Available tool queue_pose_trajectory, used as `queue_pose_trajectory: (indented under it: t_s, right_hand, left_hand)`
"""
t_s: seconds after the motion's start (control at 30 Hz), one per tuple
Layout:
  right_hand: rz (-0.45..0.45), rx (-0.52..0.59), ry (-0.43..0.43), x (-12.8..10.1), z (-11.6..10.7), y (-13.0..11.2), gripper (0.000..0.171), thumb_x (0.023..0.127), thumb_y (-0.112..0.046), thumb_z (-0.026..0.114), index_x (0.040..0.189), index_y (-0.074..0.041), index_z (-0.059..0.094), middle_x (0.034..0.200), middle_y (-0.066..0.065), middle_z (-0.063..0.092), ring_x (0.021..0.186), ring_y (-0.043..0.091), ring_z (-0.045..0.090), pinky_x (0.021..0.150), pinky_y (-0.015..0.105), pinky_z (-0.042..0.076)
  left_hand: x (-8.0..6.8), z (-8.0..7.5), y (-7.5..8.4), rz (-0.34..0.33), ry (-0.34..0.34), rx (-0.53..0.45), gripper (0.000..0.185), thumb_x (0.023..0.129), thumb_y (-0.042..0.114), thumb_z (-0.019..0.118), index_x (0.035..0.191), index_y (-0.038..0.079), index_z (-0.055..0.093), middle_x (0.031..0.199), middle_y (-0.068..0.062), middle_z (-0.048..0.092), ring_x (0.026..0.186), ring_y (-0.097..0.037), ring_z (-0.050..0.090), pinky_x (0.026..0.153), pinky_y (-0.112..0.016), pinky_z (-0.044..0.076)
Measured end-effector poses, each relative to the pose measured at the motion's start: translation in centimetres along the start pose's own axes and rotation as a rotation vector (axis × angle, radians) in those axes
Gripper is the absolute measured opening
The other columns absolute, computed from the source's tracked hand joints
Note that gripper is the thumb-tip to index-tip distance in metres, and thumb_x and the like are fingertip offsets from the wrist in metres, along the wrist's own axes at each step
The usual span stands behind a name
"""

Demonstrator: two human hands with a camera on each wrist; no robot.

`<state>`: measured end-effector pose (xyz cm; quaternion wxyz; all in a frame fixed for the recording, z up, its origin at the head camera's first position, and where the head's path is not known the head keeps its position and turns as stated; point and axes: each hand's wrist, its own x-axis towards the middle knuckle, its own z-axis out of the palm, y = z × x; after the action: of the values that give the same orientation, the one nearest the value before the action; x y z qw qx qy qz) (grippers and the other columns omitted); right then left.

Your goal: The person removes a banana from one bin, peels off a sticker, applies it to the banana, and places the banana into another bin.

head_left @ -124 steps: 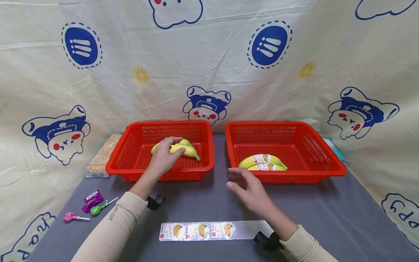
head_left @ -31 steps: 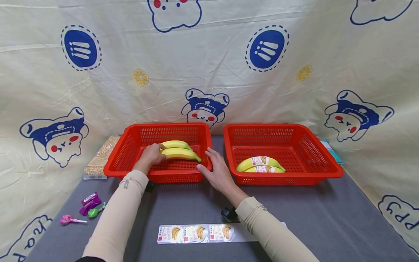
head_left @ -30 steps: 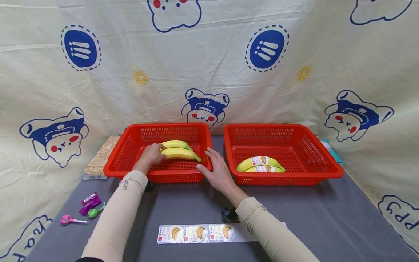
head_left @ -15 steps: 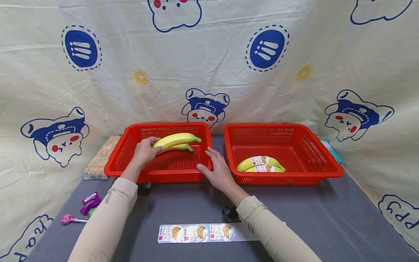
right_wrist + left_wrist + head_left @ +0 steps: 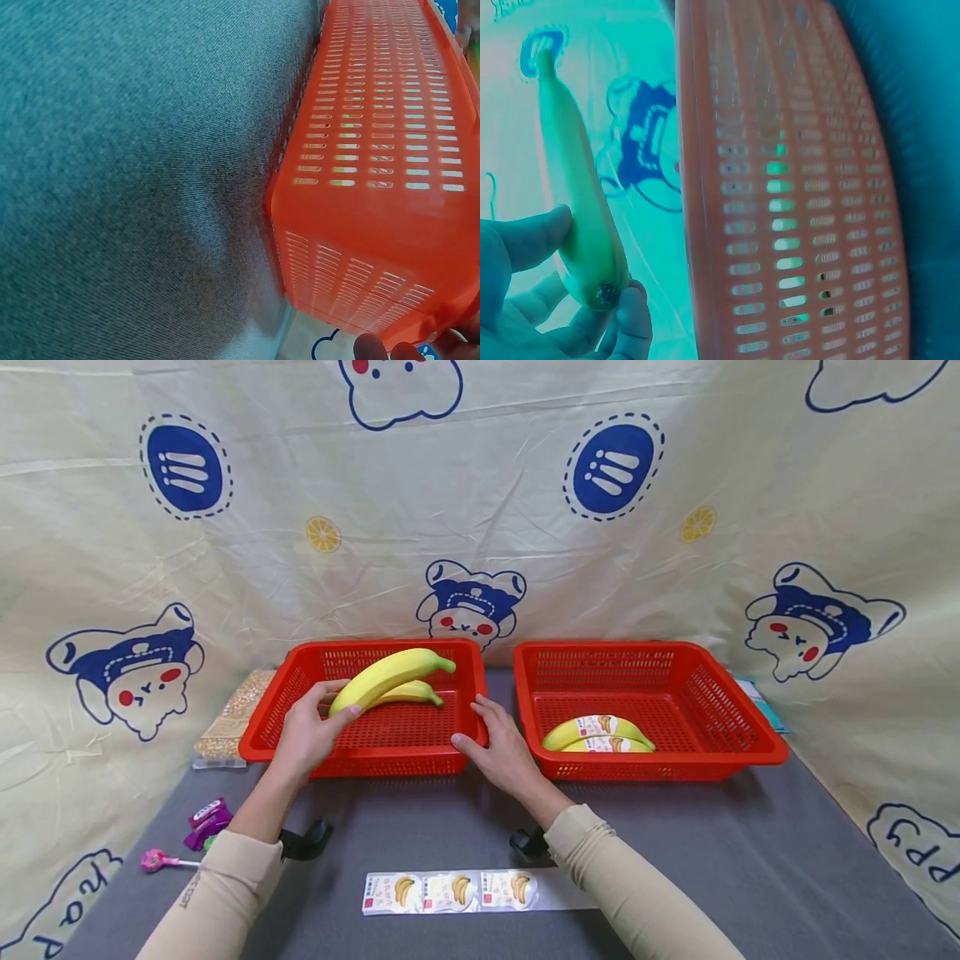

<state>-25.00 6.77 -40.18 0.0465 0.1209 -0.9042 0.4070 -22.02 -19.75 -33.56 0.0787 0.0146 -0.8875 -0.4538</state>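
A patterned cloth backdrop point(image 5: 480, 502) rises behind everything, well beyond both hands. The grey counter point(image 5: 750, 868) lies under and nearer than the grips. On it stand two red baskets side by side: the left basket point(image 5: 296, 693), whose near right corner the right hand point(image 5: 501, 750) touches, and the right basket point(image 5: 750, 735), just right of that hand. The right grip is spread, fingers straight along the left basket's rim; the right wrist view shows fingertips point(image 5: 375, 346) at the basket's edge. The left hand point(image 5: 307, 735) is at the left basket's near left side, and its grip pinches the stem-side lower end of a raised banana point(image 5: 386, 672), thumb on one side and fingers on the other, as the left wrist view also shows point(image 5: 577, 217). That banana slants up and to the right from the grip, lifted above the basket floor. Just beyond it and lower, a second banana point(image 5: 412, 693) lies in the left basket. Two labelled bananas point(image 5: 596, 733) lie in the right basket, right of the right hand. A sticker strip point(image 5: 450, 891) lies on the counter nearer than both hands, between the forearms. Left of the left grip are a bag of grains point(image 5: 232, 714) and, nearer, some wrapped sweets point(image 5: 206, 822) and a lollipop point(image 5: 161, 860).
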Motion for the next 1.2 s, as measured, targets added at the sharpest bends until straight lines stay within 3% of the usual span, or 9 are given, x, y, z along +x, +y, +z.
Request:
queue_pose_trajectory:
  t_s: [0.3,0.47,0.63,0.73,0.9,1.0,1.2]
  right_hand:
    - [-0.005,0.003,-0.009,0.0,0.0,0.1,0.072,0.082,-0.043,0.068,0.142,-0.017,0.04,0.153,-0.004,0.03,0.139,0.024,0.032,0.105,0.049,0.038]
    - [-0.036,-0.014,0.003,0.2,0.1,0.1,0.069,0.083,-0.037,0.069,0.142,-0.013,0.041,0.152,0.001,0.032,0.139,0.025,0.033,0.105,0.048,0.038]
    - [-0.018,-0.013,-0.001,0.1,0.0,0.0,0.071,0.083,-0.04,0.068,0.143,-0.013,0.04,0.153,0.0,0.031,0.137,0.026,0.034,0.102,0.047,0.042]
    - [-0.014,0.001,-0.005,0.1,0.0,0.0,0.073,0.082,-0.04,0.068,0.143,-0.013,0.039,0.152,-0.001,0.031,0.137,0.026,0.034,0.102,0.048,0.042]
    - [-0.02,0.005,-0.013,0.1,-0.1,0.0,0.072,0.083,-0.041,0.067,0.143,-0.013,0.039,0.153,-0.001,0.03,0.138,0.027,0.033,0.103,0.05,0.04]
    - [-0.027,0.003,-0.016,0.1,-0.1,0.0,0.072,0.083,-0.042,0.067,0.143,-0.014,0.039,0.153,-0.001,0.03,0.139,0.027,0.032,0.104,0.051,0.038]
    - [-0.049,0.009,-0.015,0.0,-0.2,0.1,0.07,0.084,-0.041,0.066,0.143,-0.012,0.039,0.153,0.0,0.031,0.139,0.027,0.032,0.106,0.052,0.036]
  left_hand:
    - [-4.7,0.7,-0.8,0.075,-0.01,0.039,0.046,0.088,0.02,0.065,0.13,0.012,0.05,0.122,-0.014,0.057,0.108,-0.027,0.054,0.081,-0.031,0.048]
    - [-7.0,1.6,-1.8,0.118,-0.022,0.078,0.042,0.082,0.015,0.071,0.122,0.012,0.057,0.112,-0.01,0.064,0.094,-0.021,0.059,0.075,-0.024,0.05]
    - [-8.7,2.7,-3.0,0.166,-0.024,0.162,0.041,0.077,0.011,0.075,0.116,0.012,0.061,0.101,-0.005,0.066,0.085,-0.015,0.059,0.073,-0.026,0.051]
    - [-9.3,3.4,-3.9,0.195,-0.02,0.234,0.04,0.075,0.011,0.077,0.113,0.013,0.063,0.096,-0.003,0.065,0.082,-0.012,0.058,0.072,-0.03,0.05]
    - [-9.7,4.8,-4.8,0.178,-0.06,0.322,0.039,0.074,0.012,0.077,0.11,0.015,0.064,0.092,0.001,0.065,0.078,-0.01,0.055,0.07,-0.03,0.043]
    - [-9.6,5.7,-4.8,0.17,-0.093,0.358,0.037,0.073,0.013,0.078,0.108,0.014,0.064,0.09,0.001,0.064,0.076,-0.01,0.052,0.068,-0.03,0.04]
    - [-9.0,7.6,-4.5,0.233,-0.137,0.412,0.035,0.073,0.015,0.078,0.105,0.012,0.064,0.087,0.002,0.062,0.073,-0.009,0.051,0.066,-0.033,0.04]
